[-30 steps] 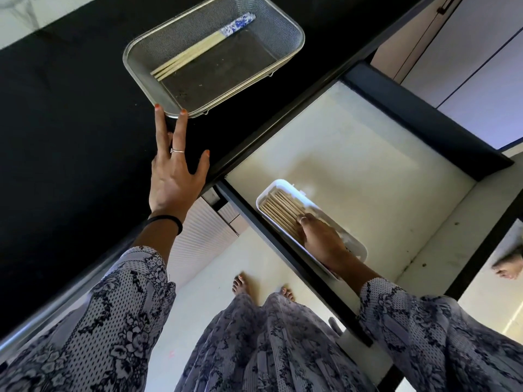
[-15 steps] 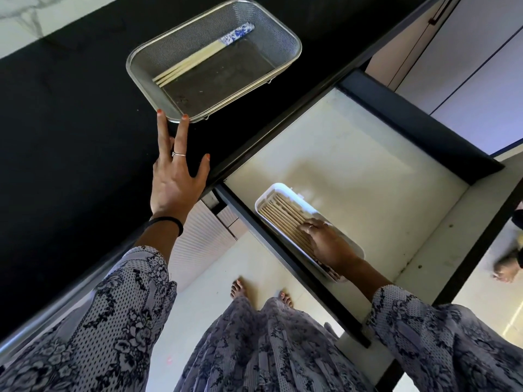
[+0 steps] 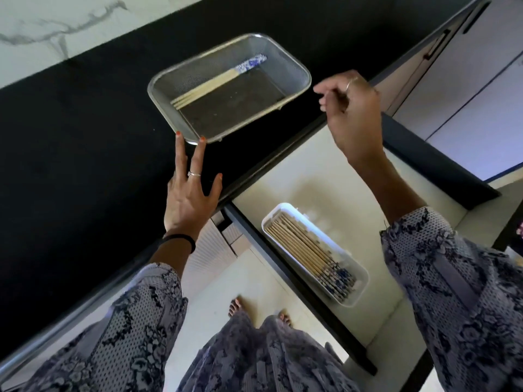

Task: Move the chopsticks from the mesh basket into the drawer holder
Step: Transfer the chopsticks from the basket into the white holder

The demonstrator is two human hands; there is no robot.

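Observation:
A steel mesh basket (image 3: 294, 72) sits on the black counter, holding a small bundle of wooden chopsticks (image 3: 215, 86) with blue-and-white patterned ends. My left hand (image 3: 189, 193) lies flat on the counter, fingers spread, two fingertips touching the basket's near corner. My right hand (image 3: 351, 108) hovers in the air just right of the basket, fingers loosely curled with nothing in them. Below it, in the open drawer, a white holder (image 3: 359, 290) contains several chopsticks (image 3: 300, 244) lying side by side.
The drawer's pale floor (image 3: 325, 171) is bare around the holder, with a dark back wall (image 3: 433, 154). Grey cabinet fronts (image 3: 467, 80) stand to the right. My bare feet (image 3: 235, 305) show on the floor below, and the counter's front edge runs diagonally.
My right hand has lifted out of the drawer holder and moved up beside the basket, empty. The chopsticks stayed in the holder. My left hand has kept its place at the basket's corner.

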